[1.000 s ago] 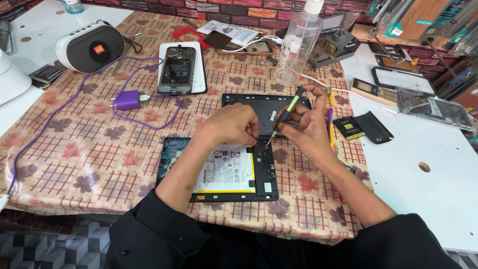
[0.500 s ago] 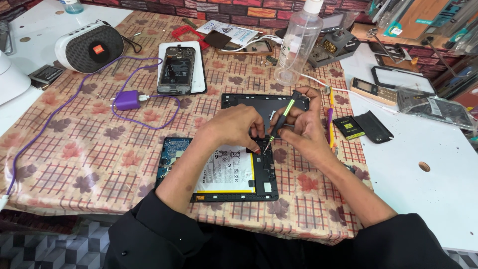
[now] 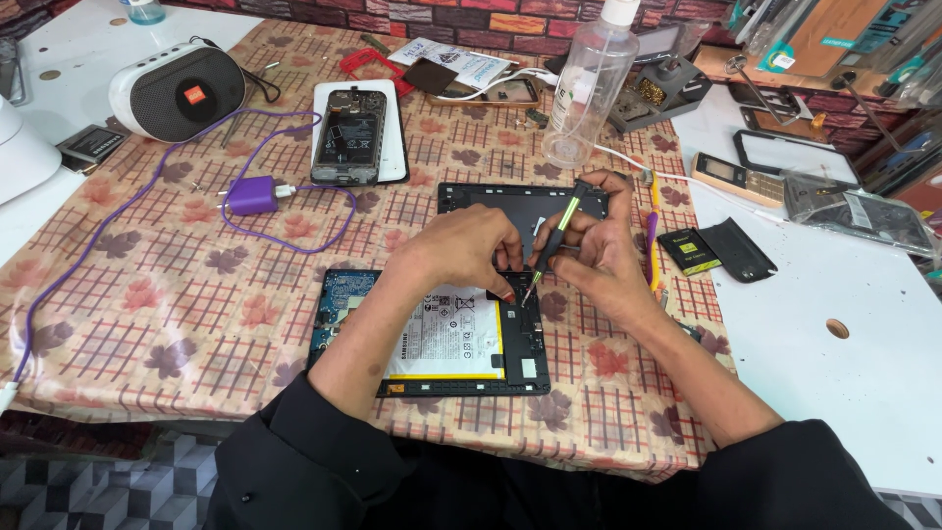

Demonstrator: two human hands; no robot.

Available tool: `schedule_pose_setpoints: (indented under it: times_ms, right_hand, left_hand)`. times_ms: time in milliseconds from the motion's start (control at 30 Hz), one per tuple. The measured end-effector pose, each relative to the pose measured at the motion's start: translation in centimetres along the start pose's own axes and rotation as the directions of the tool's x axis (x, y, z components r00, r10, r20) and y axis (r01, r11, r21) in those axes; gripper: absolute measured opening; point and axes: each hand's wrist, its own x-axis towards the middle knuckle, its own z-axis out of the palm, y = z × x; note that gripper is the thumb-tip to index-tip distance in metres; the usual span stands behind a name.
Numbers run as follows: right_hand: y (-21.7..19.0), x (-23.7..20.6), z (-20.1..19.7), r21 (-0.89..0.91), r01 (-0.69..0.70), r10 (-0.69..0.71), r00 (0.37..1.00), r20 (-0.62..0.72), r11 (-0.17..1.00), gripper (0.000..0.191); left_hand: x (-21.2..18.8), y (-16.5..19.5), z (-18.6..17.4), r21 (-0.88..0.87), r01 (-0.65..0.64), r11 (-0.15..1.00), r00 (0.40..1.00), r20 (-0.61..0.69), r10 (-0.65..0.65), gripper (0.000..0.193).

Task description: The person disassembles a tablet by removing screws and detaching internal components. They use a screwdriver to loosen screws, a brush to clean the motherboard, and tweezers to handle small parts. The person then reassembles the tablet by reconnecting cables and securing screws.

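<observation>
Opened black tablet with its white battery (image 3: 442,339) sits lower centre. Right hand (image 3: 599,250) pinches a slim black-and-green screwdriver (image 3: 549,236); left hand (image 3: 466,250) fingertips brace the frame. Keep the tip square, go light.

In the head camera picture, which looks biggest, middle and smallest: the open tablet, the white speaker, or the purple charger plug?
1. Open tablet, under both hands, looks biggest.
2. White speaker, though it sits farther from the camera.
3. Purple charger plug, clearly smallest.

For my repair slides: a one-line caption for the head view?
Right hand tips a screwdriver into an opened tablet; left hand steadies it.
</observation>
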Motion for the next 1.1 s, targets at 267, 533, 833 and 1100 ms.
schedule_pose_setpoints:
  times_ms: [267, 533, 833, 1100]
  right_hand:
    - [0.19, 0.0, 0.04, 0.0, 0.0, 0.0, 1.0, 0.008, 1.0, 0.086]
    - [0.09, -0.09, -0.02, 0.014, 0.004, -0.004, 1.0, 0.002, 1.0, 0.087]
    - [0.52, -0.14, -0.04, 0.047, 0.026, -0.026, 1.0, 0.004, 0.999, 0.087]
    - [0.56, -0.09, -0.03, 0.063, 0.025, -0.026, 1.0, 0.015, 0.998, 0.087]
  left_hand:
    - [-0.03, -0.08, 0.03, -0.004, -0.002, 1.0, 1.0, -0.005, 0.002, 0.041]
    - [0.2, -0.13, 0.19, -0.002, -0.013, 1.0, 1.0, -0.003, 0.013, 0.042]
    - [0.02, -0.12, 0.11, -0.004, -0.001, 1.0, 1.0, -0.003, 0.001, 0.042]
    - [-0.03, -0.09, 0.05, -0.001, 0.004, 1.0, 1.0, 0.001, -0.004, 0.041]
